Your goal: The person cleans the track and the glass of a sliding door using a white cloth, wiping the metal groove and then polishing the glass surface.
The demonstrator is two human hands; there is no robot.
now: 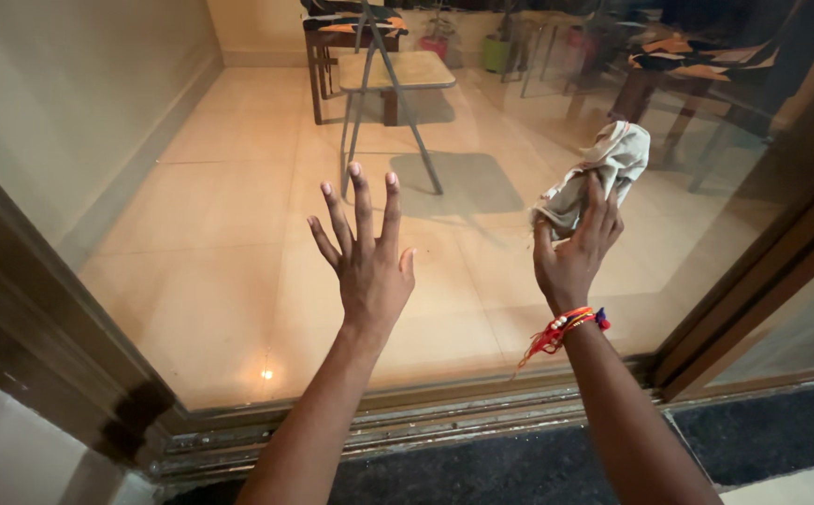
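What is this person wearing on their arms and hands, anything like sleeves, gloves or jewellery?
Both forearms are bare: no sleeves and no gloves show. The left hand carries no ring, watch or band that can be seen. The right hand has a red and orange thread wristband with small white beads, a blue bead and loose tassel ends hanging from the wrist.

Both bare forearms reach forward and up, the left hand (369,266) raised flat with its back to the camera and fingers (360,201) spread wide and straight, the right hand (575,252) raised beside it with fingers curled closed in a grip and a red thread band at its wrist.
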